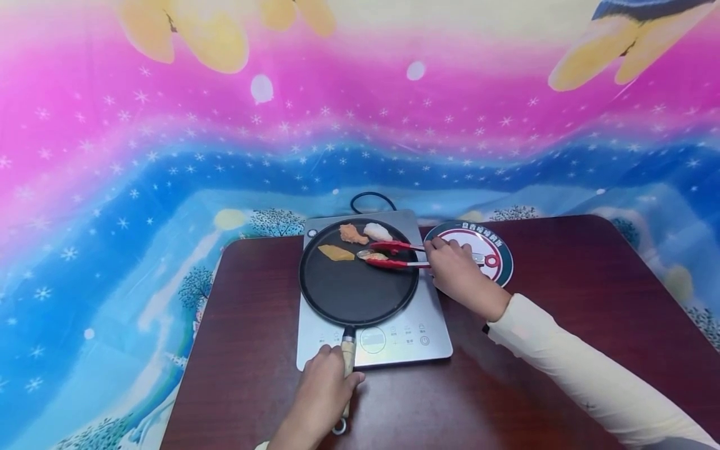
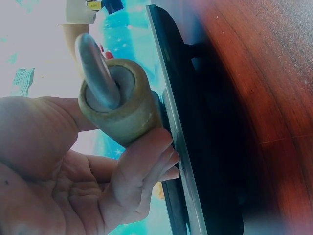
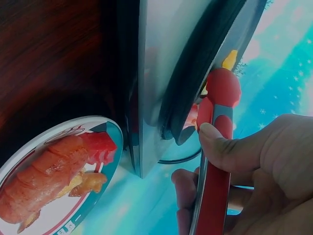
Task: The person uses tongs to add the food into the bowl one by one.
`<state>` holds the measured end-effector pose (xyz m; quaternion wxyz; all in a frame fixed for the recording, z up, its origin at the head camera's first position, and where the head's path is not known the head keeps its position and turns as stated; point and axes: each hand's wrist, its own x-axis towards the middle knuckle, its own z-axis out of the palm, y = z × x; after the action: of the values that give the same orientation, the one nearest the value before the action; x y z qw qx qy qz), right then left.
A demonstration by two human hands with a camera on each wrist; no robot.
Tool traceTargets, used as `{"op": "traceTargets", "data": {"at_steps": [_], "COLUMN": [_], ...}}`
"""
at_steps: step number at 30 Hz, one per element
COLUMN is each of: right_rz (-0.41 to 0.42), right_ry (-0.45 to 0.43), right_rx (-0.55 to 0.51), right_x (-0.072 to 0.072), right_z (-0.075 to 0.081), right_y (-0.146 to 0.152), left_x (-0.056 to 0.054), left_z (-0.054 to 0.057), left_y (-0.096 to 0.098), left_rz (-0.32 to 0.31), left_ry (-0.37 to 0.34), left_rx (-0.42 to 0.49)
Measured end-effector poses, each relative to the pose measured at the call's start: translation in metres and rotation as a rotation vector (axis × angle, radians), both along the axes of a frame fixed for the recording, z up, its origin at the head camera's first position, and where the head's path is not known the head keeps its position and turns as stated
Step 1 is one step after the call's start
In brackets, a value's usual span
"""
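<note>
My left hand (image 1: 322,389) grips the pale wooden handle (image 1: 348,353) of a flat black frying pan (image 1: 354,294); the handle's end with its metal loop (image 2: 98,73) shows in the left wrist view. With my right hand (image 1: 458,275) I hold red-tipped tongs (image 1: 415,264) reaching over the pan's right rim. Their red tips lie on either side of a small shell-like food piece (image 1: 368,255). Near it in the pan are an orange-brown piece (image 1: 353,234), a white piece (image 1: 377,232) and a flat yellow piece (image 1: 336,252).
The pan stands on a silver induction cooker (image 1: 433,331) on a dark red wooden table (image 1: 242,350). Right of it, partly under my right hand, is a green-rimmed plate (image 1: 508,269) bearing a sausage (image 3: 46,171) and other food. A black cable (image 1: 372,194) loops behind the cooker.
</note>
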<state>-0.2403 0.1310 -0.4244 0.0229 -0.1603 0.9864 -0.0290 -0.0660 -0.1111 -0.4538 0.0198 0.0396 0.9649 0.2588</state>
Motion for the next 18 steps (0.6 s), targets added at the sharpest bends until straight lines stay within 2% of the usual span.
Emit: {"op": "traceTargets", "data": {"at_steps": [13,18], "right_rz": [0.029,0.052], "right_ry": [-0.009,-0.03], "right_rx": [-0.027,-0.066], "right_x": [0.001,-0.001], "right_z": [0.004,0.018], "right_y": [0.002,0.014], "left_x": [0.001,0.0], "left_z": [0.0,-0.001], "left_y": [0.0,0.0], "left_rz": [0.001,-0.004], "left_ry": [0.019,0.013], "left_rx": [-0.003,-0.001]}}
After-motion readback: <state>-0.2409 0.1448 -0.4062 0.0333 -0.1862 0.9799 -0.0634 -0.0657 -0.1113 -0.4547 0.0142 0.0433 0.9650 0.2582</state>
